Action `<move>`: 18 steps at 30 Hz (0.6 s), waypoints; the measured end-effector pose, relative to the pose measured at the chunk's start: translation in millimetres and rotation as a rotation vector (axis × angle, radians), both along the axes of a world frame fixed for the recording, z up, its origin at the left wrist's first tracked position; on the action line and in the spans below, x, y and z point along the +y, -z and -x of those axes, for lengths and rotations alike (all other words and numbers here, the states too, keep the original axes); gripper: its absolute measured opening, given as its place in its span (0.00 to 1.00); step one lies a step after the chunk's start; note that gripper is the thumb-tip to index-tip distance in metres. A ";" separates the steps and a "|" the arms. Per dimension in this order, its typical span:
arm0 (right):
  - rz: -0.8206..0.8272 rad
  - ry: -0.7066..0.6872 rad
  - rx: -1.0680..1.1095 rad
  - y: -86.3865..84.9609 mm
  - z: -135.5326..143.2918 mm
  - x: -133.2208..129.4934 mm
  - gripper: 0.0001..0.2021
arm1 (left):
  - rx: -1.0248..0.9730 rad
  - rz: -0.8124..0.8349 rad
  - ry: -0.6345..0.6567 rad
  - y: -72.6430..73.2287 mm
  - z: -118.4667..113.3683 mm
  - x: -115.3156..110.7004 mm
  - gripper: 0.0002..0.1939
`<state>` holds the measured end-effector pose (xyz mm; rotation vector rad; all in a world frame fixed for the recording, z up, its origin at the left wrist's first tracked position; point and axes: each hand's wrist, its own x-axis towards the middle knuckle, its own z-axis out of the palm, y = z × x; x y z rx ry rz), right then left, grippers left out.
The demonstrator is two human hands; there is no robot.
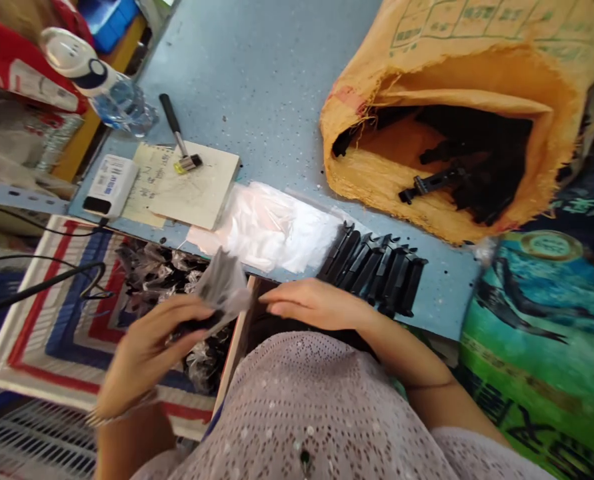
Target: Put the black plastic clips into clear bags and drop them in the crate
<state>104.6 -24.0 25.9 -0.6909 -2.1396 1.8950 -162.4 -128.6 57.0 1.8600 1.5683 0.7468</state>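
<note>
My left hand (161, 340) is closed on a clear plastic bag (223, 283) with something black inside, held above the basket's edge. Only the bag's upper part shows well; the rest lies behind my fingers. My right hand (311, 303) is at the table's front edge, fingers stretched out together, holding nothing I can see. Just beyond it lies a row of several black plastic parts (377, 267) side by side. A stack of clear plastic bags (271, 227) rests on the table to their left.
A striped basket (31, 333) at left holds several bagged black parts (151, 273). An orange woven sack (347, 167) lies open with black parts inside. A hammer (179, 137), notepad (211, 187), white box (111, 187) and water bottle (119, 100) stand at back left. A green sack (541, 347) is at right.
</note>
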 end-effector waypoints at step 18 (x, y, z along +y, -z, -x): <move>-0.750 -0.005 -0.650 -2.2 -131.6 99.2 0.19 | -0.022 0.577 -0.490 99.3 144.2 58.5 0.17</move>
